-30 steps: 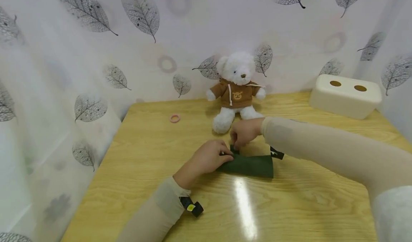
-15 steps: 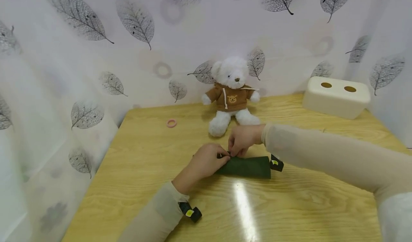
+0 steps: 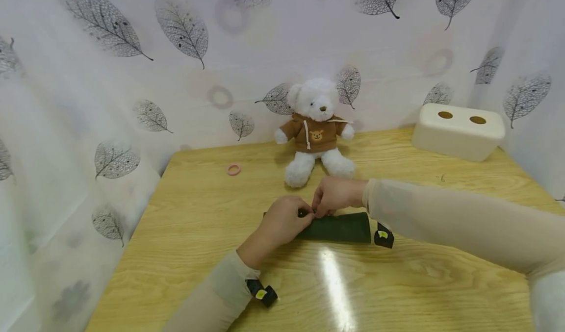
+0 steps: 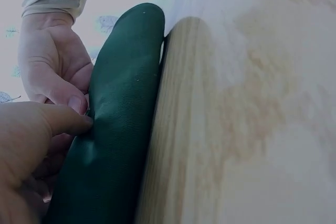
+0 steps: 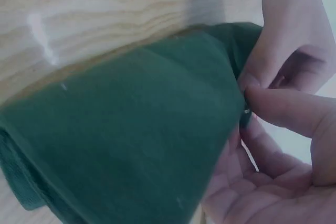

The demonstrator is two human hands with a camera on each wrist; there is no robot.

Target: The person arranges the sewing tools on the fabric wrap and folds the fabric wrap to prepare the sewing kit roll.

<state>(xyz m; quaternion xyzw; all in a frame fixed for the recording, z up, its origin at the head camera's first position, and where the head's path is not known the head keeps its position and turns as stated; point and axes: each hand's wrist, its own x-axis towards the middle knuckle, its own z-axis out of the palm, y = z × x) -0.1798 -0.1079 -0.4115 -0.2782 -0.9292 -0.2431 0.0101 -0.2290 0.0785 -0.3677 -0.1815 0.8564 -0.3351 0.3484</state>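
A dark green leather-like soft case (image 3: 340,228), folded long and narrow, lies crosswise on the wooden table. My left hand (image 3: 282,221) pinches its far edge near the middle between thumb and fingertips. Right against those fingertips, my right hand (image 3: 334,194) pinches the same edge from the far side. In the left wrist view the case (image 4: 118,103) shows a rounded end and a creased, grained surface. A small shiny bit, perhaps a metal snap, shows at the pinched edge of the case (image 5: 136,124) in the right wrist view. The fingertips mostly hide it.
Behind my right hand a white teddy bear (image 3: 317,131) in a brown hoodie sits against the leaf-patterned curtain. A pink ring (image 3: 233,169) lies at the back left. At the back right stands a cream box (image 3: 459,136) with two holes on top.
My right hand has come down and toward me, and a small green tab or flap it held upright now lies down at the case's far edge. My left hand keeps its hold.
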